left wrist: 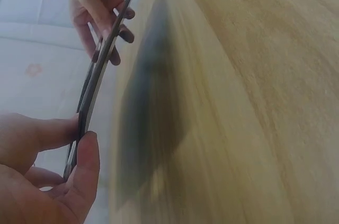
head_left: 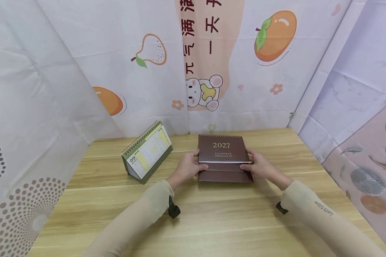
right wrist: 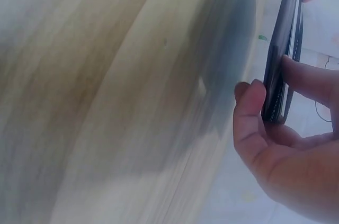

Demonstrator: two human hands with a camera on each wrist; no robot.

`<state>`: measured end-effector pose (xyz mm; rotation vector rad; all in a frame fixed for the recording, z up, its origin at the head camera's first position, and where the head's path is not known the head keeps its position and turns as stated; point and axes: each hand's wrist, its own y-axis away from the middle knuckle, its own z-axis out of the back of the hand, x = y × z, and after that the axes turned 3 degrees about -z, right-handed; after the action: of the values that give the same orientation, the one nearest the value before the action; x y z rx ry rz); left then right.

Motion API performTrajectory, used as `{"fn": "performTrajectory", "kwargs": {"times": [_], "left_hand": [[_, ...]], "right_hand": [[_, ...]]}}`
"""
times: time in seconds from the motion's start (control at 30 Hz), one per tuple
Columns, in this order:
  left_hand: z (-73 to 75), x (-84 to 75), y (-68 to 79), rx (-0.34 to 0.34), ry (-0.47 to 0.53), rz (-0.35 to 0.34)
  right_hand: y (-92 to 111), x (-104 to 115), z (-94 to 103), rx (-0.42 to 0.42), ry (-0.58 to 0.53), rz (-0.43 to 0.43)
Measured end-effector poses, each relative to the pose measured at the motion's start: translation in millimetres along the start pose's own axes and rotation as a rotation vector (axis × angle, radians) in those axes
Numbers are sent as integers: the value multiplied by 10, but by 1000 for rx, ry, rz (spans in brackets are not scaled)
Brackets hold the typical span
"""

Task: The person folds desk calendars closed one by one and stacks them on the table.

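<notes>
A dark brown desk calendar (head_left: 223,148) with "2027" in gold and a spiral along its far edge is held between both hands, folded nearly flat. My left hand (head_left: 188,166) grips its left side, thumb on top and fingers beneath. On the right side my right hand (head_left: 258,164) pinches it the same way. Both wrist views show the calendar (left wrist: 92,86) edge-on, raised off the table with a shadow below. In the right wrist view the thumb and fingers of the right hand (right wrist: 286,150) close around its near end.
To the left, a green-framed desk calendar (head_left: 148,151) stands upright as a tent, showing a page marked 09. The wooden table (head_left: 212,221) reaches back to a printed curtain (head_left: 115,46), with more cloth hanging at both sides.
</notes>
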<state>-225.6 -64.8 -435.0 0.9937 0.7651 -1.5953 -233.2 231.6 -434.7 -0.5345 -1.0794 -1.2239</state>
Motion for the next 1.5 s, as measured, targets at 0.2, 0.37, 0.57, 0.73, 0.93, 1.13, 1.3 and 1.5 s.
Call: {"fn": "performTrajectory", "kwargs": {"times": [0.2, 0.37, 0.57, 0.73, 0.93, 1.13, 1.3, 1.5], "left_hand": [[-32, 1, -24, 35, 29, -9], [-57, 38, -37, 73, 83, 20], [-78, 76, -23, 90, 153, 79], [-81, 78, -2, 92, 178, 117], [-66, 79, -15, 133, 220, 126], [-43, 87, -32, 192, 227, 129], [-39, 99, -35, 213, 214, 120], [-46, 100, -15, 233, 209, 122]], "right_hand": [[-17, 25, 43, -19, 100, 8], [-33, 44, 45, -18, 83, 48], [-42, 16, 25, -14, 91, 18], [-62, -27, 12, -11, 112, -21], [-72, -29, 16, -17, 116, -24], [-59, 4, -9, 3, 146, -11], [-59, 23, -19, 12, 295, 0], [-65, -9, -35, 28, 403, 34]]}}
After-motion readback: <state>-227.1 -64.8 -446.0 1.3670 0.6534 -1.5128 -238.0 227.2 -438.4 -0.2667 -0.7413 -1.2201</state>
